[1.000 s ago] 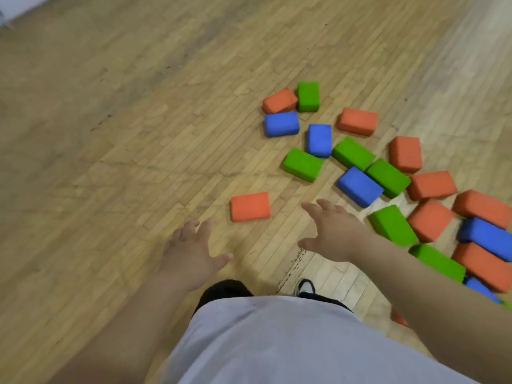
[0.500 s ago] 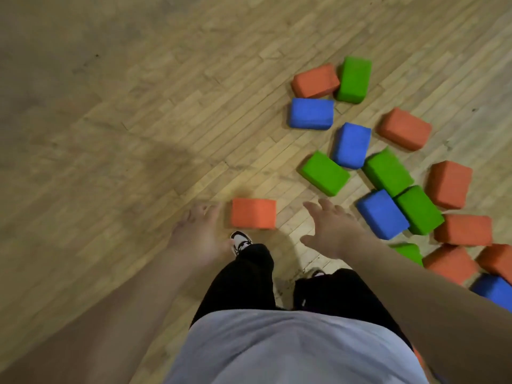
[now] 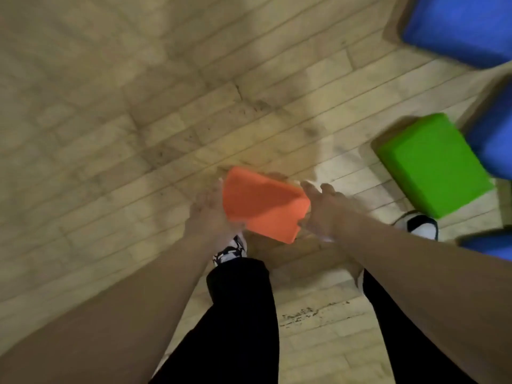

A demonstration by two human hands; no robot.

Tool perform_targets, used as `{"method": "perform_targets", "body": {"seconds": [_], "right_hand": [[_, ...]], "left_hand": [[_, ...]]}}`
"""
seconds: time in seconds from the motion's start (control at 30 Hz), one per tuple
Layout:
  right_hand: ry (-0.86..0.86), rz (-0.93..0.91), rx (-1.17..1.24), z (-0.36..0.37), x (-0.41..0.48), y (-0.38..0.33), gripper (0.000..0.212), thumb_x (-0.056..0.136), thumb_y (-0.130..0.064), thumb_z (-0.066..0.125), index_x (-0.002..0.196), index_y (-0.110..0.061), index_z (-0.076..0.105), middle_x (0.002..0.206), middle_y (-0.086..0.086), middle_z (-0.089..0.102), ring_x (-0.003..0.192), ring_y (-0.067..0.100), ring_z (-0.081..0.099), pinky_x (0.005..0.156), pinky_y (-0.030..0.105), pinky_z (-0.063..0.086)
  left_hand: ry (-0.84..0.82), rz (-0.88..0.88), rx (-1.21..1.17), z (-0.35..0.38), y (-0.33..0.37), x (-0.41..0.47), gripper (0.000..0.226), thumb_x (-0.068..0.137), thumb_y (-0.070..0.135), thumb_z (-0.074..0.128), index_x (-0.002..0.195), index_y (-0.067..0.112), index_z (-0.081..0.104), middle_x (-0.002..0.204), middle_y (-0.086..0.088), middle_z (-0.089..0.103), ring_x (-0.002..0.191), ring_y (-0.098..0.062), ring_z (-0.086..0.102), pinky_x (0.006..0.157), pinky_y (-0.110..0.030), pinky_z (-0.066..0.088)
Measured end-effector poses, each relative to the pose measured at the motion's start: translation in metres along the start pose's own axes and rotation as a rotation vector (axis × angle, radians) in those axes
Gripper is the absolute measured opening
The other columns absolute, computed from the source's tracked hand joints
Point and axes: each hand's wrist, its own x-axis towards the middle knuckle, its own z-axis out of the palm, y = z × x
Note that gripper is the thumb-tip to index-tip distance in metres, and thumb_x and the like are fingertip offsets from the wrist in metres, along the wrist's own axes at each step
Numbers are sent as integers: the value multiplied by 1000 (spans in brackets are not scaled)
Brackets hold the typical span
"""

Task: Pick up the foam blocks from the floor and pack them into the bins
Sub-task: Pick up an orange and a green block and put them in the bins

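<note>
Wooden floor (image 3: 110,134) under me, orange block (image 3: 263,206) tilted low over it; right hand (image 3: 327,214) grips 1 end, left hand (image 3: 210,212) presses the other, its curl blurred, can't tell. I'd squeeze evenly and lift straight

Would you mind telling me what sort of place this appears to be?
Likely a gym or play hall: worn wooden strip floor, plus large foam pieces: orange block, green block, blue block.
</note>
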Motion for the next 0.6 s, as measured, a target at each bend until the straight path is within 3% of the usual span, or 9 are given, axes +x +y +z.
{"method": "perform_targets", "body": {"seconds": [0.07, 0.13, 0.2, 0.3, 0.4, 0.5, 0.6], "right_hand": [[-11, -32, 31, 32, 53, 13, 94, 89, -48, 67, 156, -45, 2, 143, 13, 37, 124, 39, 51, 97, 48, 51], [-16, -46, 103, 64, 84, 26, 96, 88, -45, 70, 156, -47, 3, 137, 12, 42, 118, 38, 56, 96, 46, 52], [-7, -34, 201, 90, 96, 33, 98, 88, -43, 73, 158, -45, 5, 141, 12, 42, 120, 35, 56, 99, 43, 50], [28, 19, 362, 107, 91, 41, 100, 86, -41, 76, 159, -46, 8, 142, 11, 43, 122, 32, 55, 97, 37, 47], [48, 61, 508, 100, 67, 58, 104, 83, -42, 79, 158, -48, 8, 147, 11, 39, 128, 32, 51, 103, 40, 46], [72, 125, 628, 73, 40, 87, 109, 78, -45, 81, 159, -48, 7, 147, 8, 40, 130, 29, 50, 107, 40, 44], [90, 129, 717, 43, 18, 118, 112, 78, -44, 83, 161, -42, 7, 151, 4, 46, 135, 27, 49, 110, 36, 39]], "left_hand": [[-5, -53, -100, 43, -17, 44, 120, 61, 73, 64, 161, 29, 12, 154, -9, 37, 141, -33, 36, 114, -51, 37], [-31, -64, -282, 73, -22, 58, 109, 67, 54, 83, 155, 25, 24, 136, 5, 52, 125, -19, 51, 104, -33, 45], [-25, -89, -381, 91, -21, 57, 95, 75, 32, 87, 150, 30, 28, 121, 15, 54, 110, -9, 54, 89, -18, 43], [33, -133, -388, 96, -13, 36, 93, 75, 35, 84, 151, 37, 30, 129, 4, 46, 110, -15, 52, 89, -29, 45], [53, -172, -350, 80, 8, 14, 74, 78, 41, 80, 143, 36, 46, 129, 0, 42, 114, -18, 54, 90, -31, 48], [123, -83, -270, 52, 54, -3, 73, 76, 49, 78, 141, 47, 46, 132, 4, 36, 128, -18, 41, 108, -35, 42], [139, 38, -320, 28, 115, -10, 78, 73, 46, 82, 138, 49, 39, 140, 6, 31, 131, -18, 41, 105, -33, 41]]}}
